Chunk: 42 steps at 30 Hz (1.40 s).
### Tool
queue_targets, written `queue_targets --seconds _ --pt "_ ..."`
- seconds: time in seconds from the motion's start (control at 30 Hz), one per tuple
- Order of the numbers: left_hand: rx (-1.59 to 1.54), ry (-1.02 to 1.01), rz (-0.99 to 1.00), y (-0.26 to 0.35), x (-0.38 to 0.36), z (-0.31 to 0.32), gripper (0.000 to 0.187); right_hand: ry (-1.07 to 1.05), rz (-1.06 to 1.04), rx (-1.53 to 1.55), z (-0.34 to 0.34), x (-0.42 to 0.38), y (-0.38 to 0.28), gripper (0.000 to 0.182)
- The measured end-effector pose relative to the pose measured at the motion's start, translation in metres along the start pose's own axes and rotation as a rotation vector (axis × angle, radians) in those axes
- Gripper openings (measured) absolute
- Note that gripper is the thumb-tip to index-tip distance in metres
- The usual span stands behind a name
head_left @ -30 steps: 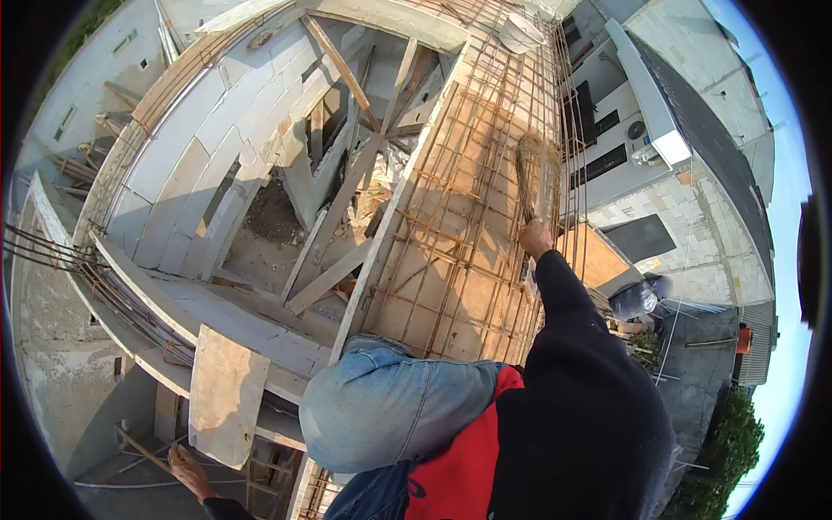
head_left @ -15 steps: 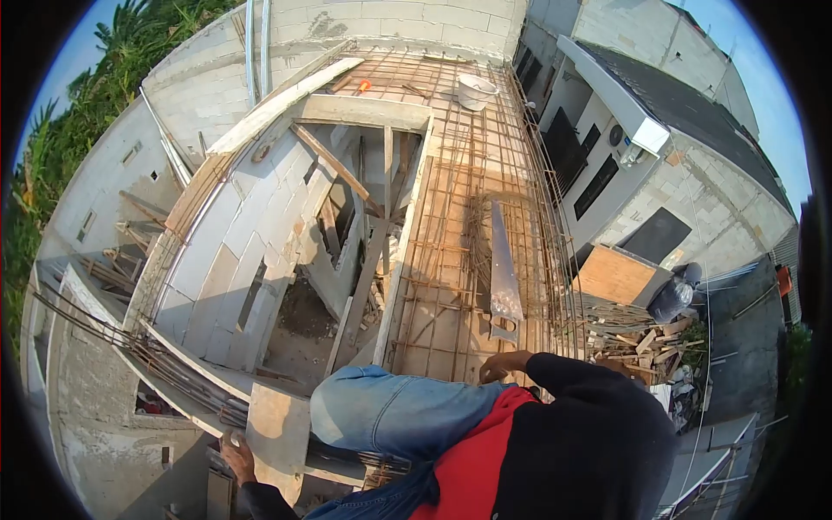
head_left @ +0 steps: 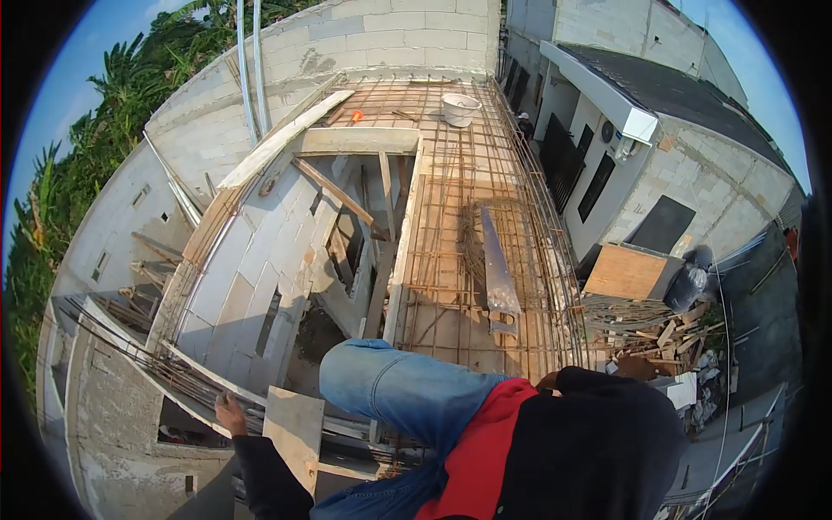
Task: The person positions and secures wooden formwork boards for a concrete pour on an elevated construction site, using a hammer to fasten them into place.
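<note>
My left hand (head_left: 230, 414) is at the lower left, its fingers bent and close together at a bundle of thin steel bars (head_left: 186, 381) beside a plywood piece (head_left: 293, 426). What they grip is too small to make out. My right hand (head_left: 548, 381) shows only as a sliver between the red shirt and the dark sleeve, low over the steel mesh (head_left: 451, 251); its fingers are hidden. A handsaw (head_left: 497, 269) lies on the mesh just ahead of it, handle toward me. My jeans-clad knee (head_left: 373, 373) is bent between the hands.
A framed opening with wooden braces (head_left: 338, 191) drops away left of the mesh. A white bucket (head_left: 460, 107) and an orange object (head_left: 357, 115) lie at the far end. Scrap wood (head_left: 676, 338) and a plywood sheet (head_left: 626, 282) are at right. A person stands far off near the house.
The view has shifted. My left hand has moved up from the board's edge to the bars. My right hand has drawn back toward my body, away from the saw handle, and is now mostly hidden.
</note>
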<state>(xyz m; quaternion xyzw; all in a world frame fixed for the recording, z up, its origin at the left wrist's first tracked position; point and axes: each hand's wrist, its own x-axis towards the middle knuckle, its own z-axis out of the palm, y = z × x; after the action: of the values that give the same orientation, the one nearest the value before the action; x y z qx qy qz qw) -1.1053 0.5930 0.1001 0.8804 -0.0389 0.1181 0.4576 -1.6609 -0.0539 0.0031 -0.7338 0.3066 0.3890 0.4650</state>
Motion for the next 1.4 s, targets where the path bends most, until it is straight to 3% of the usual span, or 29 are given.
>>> queue_targets --seconds 0.03,0.1,0.17,0.2,0.23,0.27,0.3,0.33,0.37,0.4,0.43,0.53,0.57,0.63,0.73,0.77,0.87,1.07,1.1,1.13,1.17,1.23,1.27,1.3,1.33,1.4 --pt "-0.051 -0.035 0.132 -0.009 -0.003 0.006 0.028 0.006 -0.030 0.014 -0.003 0.005 0.007 0.035" --pt "0.116 0.020 0.203 -0.025 -0.014 0.012 0.027 0.018 -0.125 -0.036 -0.010 0.018 0.005 0.031" --pt "0.216 -0.107 0.121 0.013 -0.043 -0.005 0.024 0.023 -0.226 -0.354 -0.014 0.034 -0.029 0.031" --pt "0.207 -0.088 0.168 -0.004 -0.048 -0.006 0.022 0.032 -0.332 -0.676 -0.023 0.039 -0.057 0.032" --pt "0.246 -0.018 0.111 -0.024 -0.054 0.000 0.021 0.162 -0.399 -0.638 -0.033 0.038 -0.084 0.033" --pt "0.233 -0.096 0.077 -0.016 -0.064 -0.010 0.023 0.264 -0.472 -0.620 -0.043 0.034 -0.115 0.034" --pt "0.269 -0.078 0.143 -0.009 -0.073 -0.016 0.022 0.364 -0.434 -0.491 -0.051 0.025 -0.166 0.033" --pt "0.217 -0.129 0.012 0.005 -0.078 -0.024 0.020 0.451 -0.399 -0.378 -0.057 0.014 -0.218 0.031" --pt "0.380 0.045 0.093 -0.017 -0.085 -0.022 0.019 0.525 -0.535 -0.152 -0.062 0.010 -0.258 0.039" --pt "0.346 0.047 0.026 -0.010 -0.093 -0.031 0.024 0.574 -0.677 0.001 -0.064 0.005 -0.296 0.034" --pt "0.471 0.131 0.162 -0.053 -0.097 -0.028 0.029 0.547 -0.646 0.296 -0.057 -0.017 -0.349 0.044" --pt "0.526 0.090 -0.059 -0.025 -0.115 -0.044 0.039 0.654 -0.995 0.288 -0.019 -0.089 -0.455 0.042" --pt "0.483 0.133 -0.076 0.000 -0.124 -0.050 0.033 0.601 -0.989 0.272 -0.001 -0.104 -0.474 0.042" --pt "0.542 0.095 -0.095 -0.013 -0.141 -0.053 0.037 0.774 -1.372 0.074 0.025 -0.122 -0.490 0.042" --pt "0.582 0.064 -0.178 -0.014 -0.147 -0.055 0.045 0.698 -1.513 -0.113 0.054 -0.121 -0.479 0.041" --pt "0.585 0.012 -0.284 -0.002 -0.144 -0.057 0.045 0.738 -1.513 -0.113 0.054 -0.119 -0.478 0.041" --pt "0.667 -0.004 -0.315 0.007 -0.140 -0.055 0.047 0.735 -1.587 -0.357 0.059 -0.110 -0.482 0.042" --pt "0.565 0.188 -0.139 0.009 -0.102 -0.038 0.038 0.679 -1.577 -0.345 0.070 -0.105 -0.501 0.035" --pt "0.558 0.300 -0.013 0.005 -0.096 -0.036 0.030 0.638 -1.595 -0.348 0.072 -0.104 -0.506 0.035" --pt "0.457 0.193 -0.045 0.019 -0.081 -0.048 0.022 0.599 -1.608 -0.352 0.074 -0.106 -0.511 0.035" --pt "0.422 0.318 0.015 0.027 -0.073 -0.052 0.019 0.651 -1.583 -0.346 0.076 -0.110 -0.516 0.035" --pt "0.376 0.404 -0.100 0.037 -0.063 -0.068 0.020 0.476 -1.511 -0.411 0.079 -0.128 -0.530 0.038" --pt "0.267 0.431 -0.164 0.041 -0.064 -0.076 0.022 0.504 -1.487 -0.410 0.079 -0.140 -0.537 0.038" --pt "0.310 0.410 -0.195 0.023 -0.075 -0.083 0.024 0.420 -1.444 -0.454 0.078 -0.152 -0.541 0.037" --pt "0.382 0.286 -0.436 0.020 -0.087 -0.087 0.024 0.330 -1.402 -0.491 0.074 -0.164 -0.547 0.037" --pt "0.221 0.285 -0.468 -0.034 -0.151 -0.070 0.029 0.299 -1.294 -0.497 0.065 -0.183 -0.558 0.035"
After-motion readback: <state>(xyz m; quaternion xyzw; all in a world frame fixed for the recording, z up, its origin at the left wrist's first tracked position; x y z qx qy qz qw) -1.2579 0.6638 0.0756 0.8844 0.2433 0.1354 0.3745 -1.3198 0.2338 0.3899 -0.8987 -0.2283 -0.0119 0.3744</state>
